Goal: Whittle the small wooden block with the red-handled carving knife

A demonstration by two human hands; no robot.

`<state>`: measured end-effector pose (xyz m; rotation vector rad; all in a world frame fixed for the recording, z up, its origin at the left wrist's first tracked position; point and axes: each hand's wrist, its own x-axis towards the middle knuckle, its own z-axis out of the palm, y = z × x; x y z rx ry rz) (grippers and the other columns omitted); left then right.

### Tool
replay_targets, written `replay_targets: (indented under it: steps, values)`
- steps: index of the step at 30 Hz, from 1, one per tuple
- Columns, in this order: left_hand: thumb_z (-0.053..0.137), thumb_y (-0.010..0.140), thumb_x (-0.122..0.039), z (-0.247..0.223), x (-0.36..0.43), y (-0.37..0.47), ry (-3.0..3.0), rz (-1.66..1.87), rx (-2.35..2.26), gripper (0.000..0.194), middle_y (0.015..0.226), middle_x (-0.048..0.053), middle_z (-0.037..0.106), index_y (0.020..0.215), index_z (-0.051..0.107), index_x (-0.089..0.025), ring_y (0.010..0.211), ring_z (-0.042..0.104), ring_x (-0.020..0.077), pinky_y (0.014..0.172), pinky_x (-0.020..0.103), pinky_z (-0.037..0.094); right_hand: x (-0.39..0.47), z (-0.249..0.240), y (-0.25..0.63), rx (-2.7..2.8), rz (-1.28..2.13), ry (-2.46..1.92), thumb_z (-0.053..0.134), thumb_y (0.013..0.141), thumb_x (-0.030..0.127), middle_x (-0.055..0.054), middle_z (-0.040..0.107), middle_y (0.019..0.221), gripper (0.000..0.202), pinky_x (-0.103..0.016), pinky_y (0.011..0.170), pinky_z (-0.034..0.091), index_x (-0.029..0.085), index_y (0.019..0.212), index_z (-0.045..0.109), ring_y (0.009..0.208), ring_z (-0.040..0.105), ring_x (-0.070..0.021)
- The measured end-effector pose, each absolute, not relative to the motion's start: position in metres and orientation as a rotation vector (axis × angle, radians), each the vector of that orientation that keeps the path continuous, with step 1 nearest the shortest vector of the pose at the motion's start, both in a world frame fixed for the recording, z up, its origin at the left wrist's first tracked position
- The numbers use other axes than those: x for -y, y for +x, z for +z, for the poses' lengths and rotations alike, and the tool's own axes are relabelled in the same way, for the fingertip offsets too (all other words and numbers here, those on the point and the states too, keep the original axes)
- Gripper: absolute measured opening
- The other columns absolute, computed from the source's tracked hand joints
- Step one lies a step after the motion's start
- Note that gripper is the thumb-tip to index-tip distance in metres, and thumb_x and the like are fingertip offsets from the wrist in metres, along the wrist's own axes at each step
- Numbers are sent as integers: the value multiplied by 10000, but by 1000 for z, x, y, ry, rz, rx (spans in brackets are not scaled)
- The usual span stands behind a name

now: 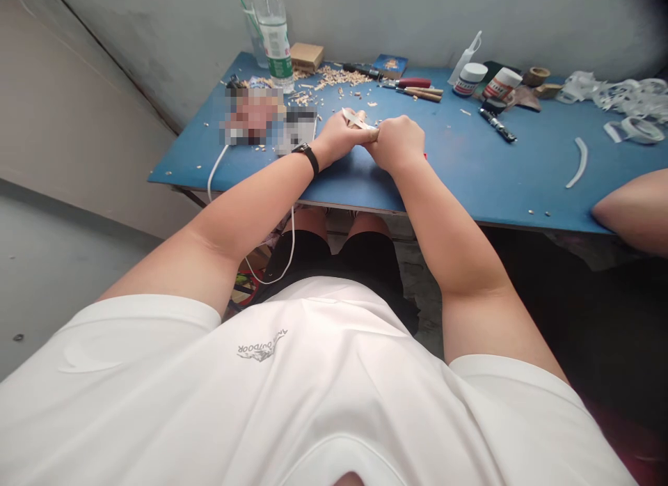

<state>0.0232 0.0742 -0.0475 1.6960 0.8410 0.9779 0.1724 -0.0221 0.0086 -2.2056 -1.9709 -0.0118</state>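
Both of my hands meet over the front of the blue table. My left hand, with a black band at the wrist, is closed around a small pale wooden piece. A white strip lies along the piece; I cannot tell whether it is tape or a blade. My right hand is clenched beside it, against the left thumb. Past its lower right side peeks the red end of a tool; the rest of that tool is hidden in the fist.
Wood chips litter the back, near a plastic bottle and a wooden block. Carving tools, white jars, a black pen-like tool and clear plastic strips lie rightward. Another person's limb rests at the right edge.
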Motion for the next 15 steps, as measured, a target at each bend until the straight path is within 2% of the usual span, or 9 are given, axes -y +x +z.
replay_targets:
  steps: [4, 7, 9, 11, 15]
  values:
    - [905, 1113, -69, -35, -62, 18, 1693, 928, -814, 468, 881, -16, 558, 884, 541, -254, 867, 477, 170, 846, 372, 432, 16, 3, 178, 2056, -16, -2072, 656, 1250, 717, -255, 922, 1374, 621, -625, 1136, 690, 198, 1422, 949, 1384, 863, -550]
    - [861, 1101, -35, -29, -58, 17, 1632, 895, -802, 404, 865, -20, 567, 888, 580, -233, 839, 496, 145, 794, 350, 386, 15, 2, 176, 2068, -30, -2049, 658, 1263, 648, -261, 927, 1394, 579, -624, 1157, 689, 189, 1481, 935, 1405, 858, -553]
    - [874, 1043, 10, -28, -59, 17, 1578, 913, -784, 402, 851, -33, 578, 885, 592, -229, 797, 499, 124, 779, 350, 400, 18, 4, 173, 2076, -43, -2071, 694, 1252, 540, -294, 915, 1488, 529, -603, 1183, 686, 147, 1516, 931, 1436, 859, -553]
    - [898, 950, 39, -27, -59, 16, 1560, 928, -775, 390, 837, -47, 605, 906, 621, -232, 765, 512, 120, 759, 353, 423, 21, 5, 171, 2107, -51, -2054, 694, 1230, 466, -272, 916, 1524, 481, -584, 1168, 693, 165, 1515, 939, 1439, 866, -537]
    - [899, 803, 13, -22, -54, 12, 1650, 885, -765, 377, 781, -62, 596, 885, 632, -241, 732, 547, 133, 738, 345, 462, 23, 4, 173, 2161, -54, -1958, 659, 1177, 437, -194, 948, 1410, 435, -578, 1104, 693, 245, 1419, 967, 1381, 880, -507]
